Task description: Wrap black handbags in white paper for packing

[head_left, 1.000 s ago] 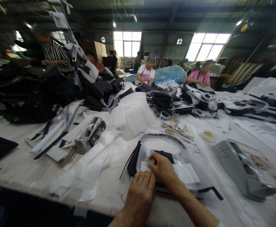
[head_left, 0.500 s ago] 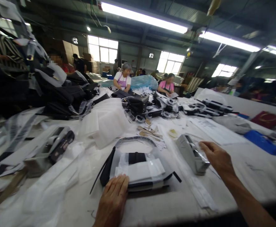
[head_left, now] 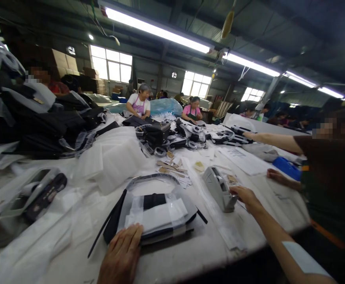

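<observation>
My left hand lies flat, fingers together, on the near corner of a black bag wrapped in white foam sheet and clear plastic, pressing it to the white table. My right hand reaches to the right and touches the front end of a grey tape dispenser, fingers curled at its cutter; what they pinch is too small to make out. The bag's handle arches up behind it.
A second grey tape dispenser sits at the left. White foam sheets are piled at centre, black bags at left and back. A co-worker at the right reaches across the table. Other people work at the far end.
My right hand left the bag and moved right onto the tape dispenser. My left hand stayed on the bag. The view swung right, bringing the co-worker at the right into view.
</observation>
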`<action>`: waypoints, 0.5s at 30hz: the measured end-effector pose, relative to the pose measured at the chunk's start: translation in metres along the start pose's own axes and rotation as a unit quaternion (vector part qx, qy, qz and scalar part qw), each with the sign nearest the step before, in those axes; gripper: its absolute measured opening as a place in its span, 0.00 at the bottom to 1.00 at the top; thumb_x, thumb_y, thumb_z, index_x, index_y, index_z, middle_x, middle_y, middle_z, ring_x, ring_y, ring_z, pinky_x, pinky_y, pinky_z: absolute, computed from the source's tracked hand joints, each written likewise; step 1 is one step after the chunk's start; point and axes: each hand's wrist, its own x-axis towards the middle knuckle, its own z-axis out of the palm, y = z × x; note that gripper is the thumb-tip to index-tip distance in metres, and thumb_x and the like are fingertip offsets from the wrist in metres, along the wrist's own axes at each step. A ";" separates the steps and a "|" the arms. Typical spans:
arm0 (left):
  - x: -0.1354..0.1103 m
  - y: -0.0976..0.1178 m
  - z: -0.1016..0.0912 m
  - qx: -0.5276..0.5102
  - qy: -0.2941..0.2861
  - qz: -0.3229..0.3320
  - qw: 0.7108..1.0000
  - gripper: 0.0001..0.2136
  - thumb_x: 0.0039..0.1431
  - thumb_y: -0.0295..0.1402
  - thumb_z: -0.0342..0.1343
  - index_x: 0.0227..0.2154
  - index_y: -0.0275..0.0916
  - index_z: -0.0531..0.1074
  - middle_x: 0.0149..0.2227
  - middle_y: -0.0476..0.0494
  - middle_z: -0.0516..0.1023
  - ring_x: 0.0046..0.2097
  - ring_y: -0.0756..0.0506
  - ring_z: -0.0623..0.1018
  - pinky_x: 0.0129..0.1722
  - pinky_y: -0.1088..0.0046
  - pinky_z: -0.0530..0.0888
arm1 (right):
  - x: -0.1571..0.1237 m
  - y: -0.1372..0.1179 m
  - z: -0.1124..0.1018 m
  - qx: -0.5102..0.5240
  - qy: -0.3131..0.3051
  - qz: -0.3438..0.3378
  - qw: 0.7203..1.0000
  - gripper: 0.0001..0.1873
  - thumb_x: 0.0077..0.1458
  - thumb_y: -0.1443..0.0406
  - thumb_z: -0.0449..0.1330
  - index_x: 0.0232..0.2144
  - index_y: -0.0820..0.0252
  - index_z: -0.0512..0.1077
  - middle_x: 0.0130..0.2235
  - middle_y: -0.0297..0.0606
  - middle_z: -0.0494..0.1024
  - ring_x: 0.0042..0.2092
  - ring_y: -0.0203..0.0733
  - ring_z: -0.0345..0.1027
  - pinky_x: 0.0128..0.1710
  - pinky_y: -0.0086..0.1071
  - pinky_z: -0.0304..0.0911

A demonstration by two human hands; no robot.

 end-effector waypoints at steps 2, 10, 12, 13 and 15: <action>0.001 0.000 -0.001 0.001 0.005 0.007 1.000 0.17 0.63 0.22 0.45 0.51 0.36 0.72 0.48 0.42 0.80 0.48 0.44 0.79 0.55 0.65 0.66 | -0.004 0.001 -0.006 0.037 0.011 0.007 0.999 0.15 0.34 0.54 0.62 0.20 0.60 0.74 0.23 0.38 0.76 0.30 0.43 0.71 0.29 0.33 0.64; 0.000 0.000 0.001 -0.002 -0.001 -0.003 1.000 0.16 0.66 0.24 0.44 0.51 0.37 0.72 0.48 0.42 0.80 0.49 0.44 0.79 0.56 0.64 0.66 | -0.043 0.034 -0.018 0.079 0.003 0.075 0.994 0.15 0.33 0.54 0.64 0.21 0.55 0.67 0.23 0.37 0.72 0.24 0.41 0.68 0.28 0.37 0.69; -0.001 0.001 0.002 -0.006 -0.003 0.000 1.000 0.16 0.66 0.24 0.45 0.52 0.36 0.71 0.49 0.41 0.80 0.49 0.44 0.78 0.55 0.63 0.66 | -0.046 0.041 -0.016 0.048 -0.010 0.078 0.996 0.15 0.34 0.53 0.62 0.21 0.55 0.67 0.23 0.38 0.73 0.25 0.43 0.69 0.28 0.38 0.70; -0.001 0.001 0.002 -0.008 -0.004 -0.003 1.000 0.16 0.66 0.23 0.45 0.52 0.36 0.71 0.49 0.41 0.80 0.49 0.44 0.78 0.55 0.63 0.66 | -0.046 0.042 -0.017 0.023 -0.015 0.073 0.997 0.14 0.34 0.53 0.61 0.20 0.55 0.67 0.23 0.39 0.73 0.25 0.43 0.70 0.29 0.38 0.70; -0.002 0.004 0.001 -0.018 -0.009 -0.020 1.000 0.16 0.65 0.23 0.45 0.52 0.36 0.71 0.48 0.42 0.80 0.50 0.44 0.78 0.56 0.63 0.67 | -0.045 0.044 -0.024 -0.054 -0.015 0.050 0.997 0.11 0.32 0.55 0.61 0.17 0.54 0.67 0.19 0.38 0.72 0.24 0.45 0.69 0.26 0.38 0.68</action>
